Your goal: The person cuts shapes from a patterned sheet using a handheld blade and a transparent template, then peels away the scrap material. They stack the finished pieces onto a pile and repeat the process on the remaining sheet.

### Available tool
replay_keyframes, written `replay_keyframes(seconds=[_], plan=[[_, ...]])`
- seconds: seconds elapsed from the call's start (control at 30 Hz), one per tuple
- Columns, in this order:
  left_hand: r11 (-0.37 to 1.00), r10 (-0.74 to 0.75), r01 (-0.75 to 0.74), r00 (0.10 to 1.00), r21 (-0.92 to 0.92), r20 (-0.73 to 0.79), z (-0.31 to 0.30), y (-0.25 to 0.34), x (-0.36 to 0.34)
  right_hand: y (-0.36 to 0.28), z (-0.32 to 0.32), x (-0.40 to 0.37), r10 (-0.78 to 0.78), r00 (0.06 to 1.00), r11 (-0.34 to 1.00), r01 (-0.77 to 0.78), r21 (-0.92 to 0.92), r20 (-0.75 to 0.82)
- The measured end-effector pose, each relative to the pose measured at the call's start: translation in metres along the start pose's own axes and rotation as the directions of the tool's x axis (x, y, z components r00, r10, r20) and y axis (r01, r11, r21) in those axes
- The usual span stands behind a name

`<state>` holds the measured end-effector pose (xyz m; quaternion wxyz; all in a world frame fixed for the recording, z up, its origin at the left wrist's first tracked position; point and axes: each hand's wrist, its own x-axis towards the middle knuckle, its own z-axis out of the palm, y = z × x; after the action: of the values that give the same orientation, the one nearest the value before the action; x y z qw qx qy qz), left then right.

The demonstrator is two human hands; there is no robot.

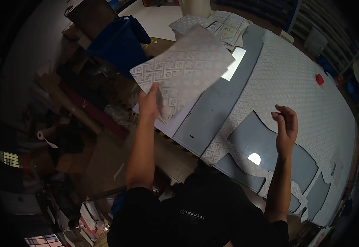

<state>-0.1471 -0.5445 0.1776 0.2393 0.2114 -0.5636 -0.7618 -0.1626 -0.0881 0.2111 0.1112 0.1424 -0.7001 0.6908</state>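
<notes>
1. Nearest the person, the right hand (285, 123) is up over the near side of the table. Its fingers are half-curled and apart, with nothing in them as far as I can see. Just under it are the grey cut-outs (266, 148) in the big patterned sheet (299, 74), where shapes are already gone and the table top shows through.

2. The left hand (148, 103) is raised off to the left of the table edge. It's clamped on the lower corner of a cut piece (183, 68) of the same patterned stuff, thumb on one face and fingers on the other. The piece fans up and to the right of the grip, fully in the air and touching nothing. It looks a bit blurred, so probably mid-swing.

3. My read on the step: a cut shape is off the sheet and being carried one-handed, so this is the move part, not the cutting or the putting down.

4. Down and left of the grip is floor clutter with cardboard tubes (76, 111). Past the grip and slightly left sits a blue bin (119, 39).

5. Well beyond the grip, up and to the right, there's a stack of similar pieces (212, 24) at the far end of the table. If the piece belongs there, that calls for a long reach forward and right. A single corner pinch lets a thin sheet flop, so I'd want the free hand under the far edge to lay it flat and square.

6. Farthest right of the grip, a small red round thing (319, 79) sits on the big sheet. Can't tell what it is.
</notes>
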Motion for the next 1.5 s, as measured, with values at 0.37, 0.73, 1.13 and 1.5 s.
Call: replay_keyframes(seconds=[0.37,0.73,1.13,1.5], plan=[[0.946,-0.191,0.236,0.960,0.223,-0.205,-0.103,-0.148,0.090,0.169,-0.061,-0.198,0.383,0.917,0.785,-0.388,-0.483,-0.116],[0.955,-0.216,0.253,0.951,0.157,-0.223,-0.100,-0.127,0.078,0.172,-0.055,-0.205,0.311,0.929,0.853,-0.366,-0.371,-0.201],[0.059,0.482,-0.173,0.868,0.983,0.123,-0.047,-0.101,0.032,0.172,-0.054,-0.206,0.306,0.926,0.833,-0.373,-0.409,-0.221],[-0.036,-0.041,-0.581,0.814,0.813,0.579,0.084,-0.132,0.149,0.158,-0.040,-0.199,0.231,0.935,0.838,-0.331,-0.433,-0.269]])
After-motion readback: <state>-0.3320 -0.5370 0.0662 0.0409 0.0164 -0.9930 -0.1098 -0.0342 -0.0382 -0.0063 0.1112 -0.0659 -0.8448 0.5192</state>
